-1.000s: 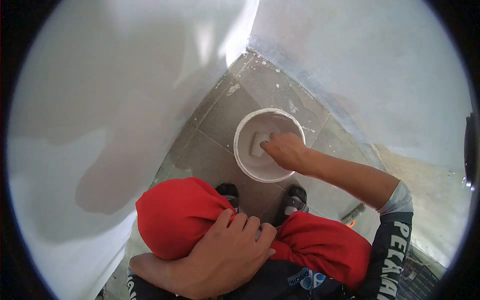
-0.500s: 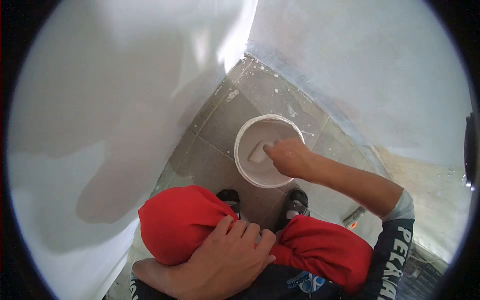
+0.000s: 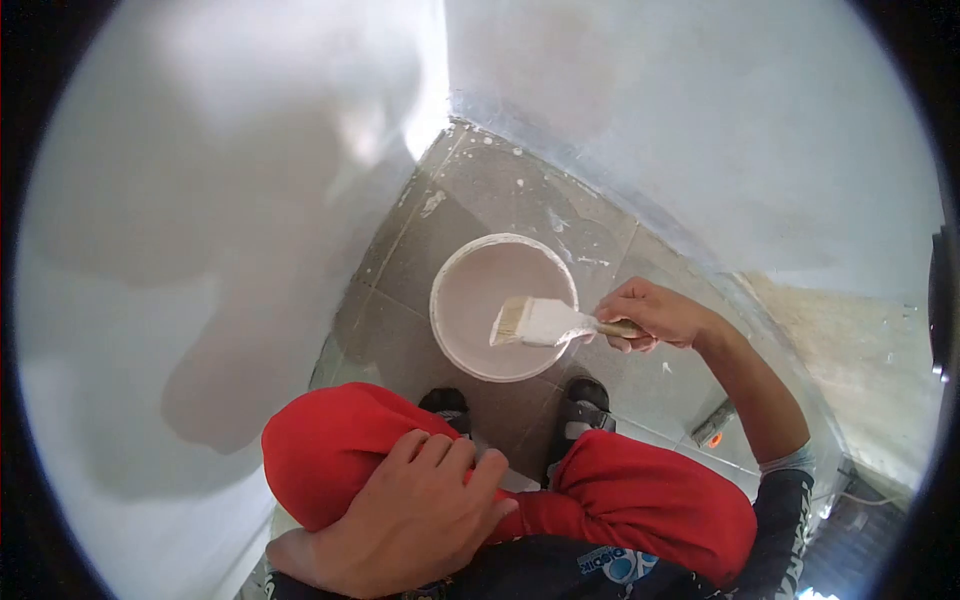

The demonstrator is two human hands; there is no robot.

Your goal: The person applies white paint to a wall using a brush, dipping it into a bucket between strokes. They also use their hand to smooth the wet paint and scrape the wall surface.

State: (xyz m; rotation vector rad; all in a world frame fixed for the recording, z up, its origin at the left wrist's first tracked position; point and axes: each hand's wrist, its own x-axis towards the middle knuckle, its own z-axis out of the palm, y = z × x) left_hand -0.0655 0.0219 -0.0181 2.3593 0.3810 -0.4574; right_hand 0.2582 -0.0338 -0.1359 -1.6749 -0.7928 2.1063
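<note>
Right grip [image 3: 655,315] closed round paintbrush [image 3: 538,322] above corner bucket [image 3: 433,300] — left grip [image 3: 420,510] spread open on red knee [image 3: 330,450].

Grey floor tiles [image 3: 395,335], flecked white, in a wall corner — a white bucket [image 3: 434,305] stands on them, dark shoes [image 3: 584,402] just beside it; a small grey tool [image 3: 712,424] lies further right.

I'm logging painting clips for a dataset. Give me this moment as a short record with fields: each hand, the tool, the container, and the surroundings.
right hand: the right hand grips a paintbrush by its handle
paintbrush: flat, coated in white, bristles over the bucket
bucket: white, round, on the floor, white paint inside
left hand: the left hand rests palm down on the red-clad knee
floor: grey tiles flecked with white
walls: white walls meeting in a corner
feet: dark shoes beside the bucket
</note>
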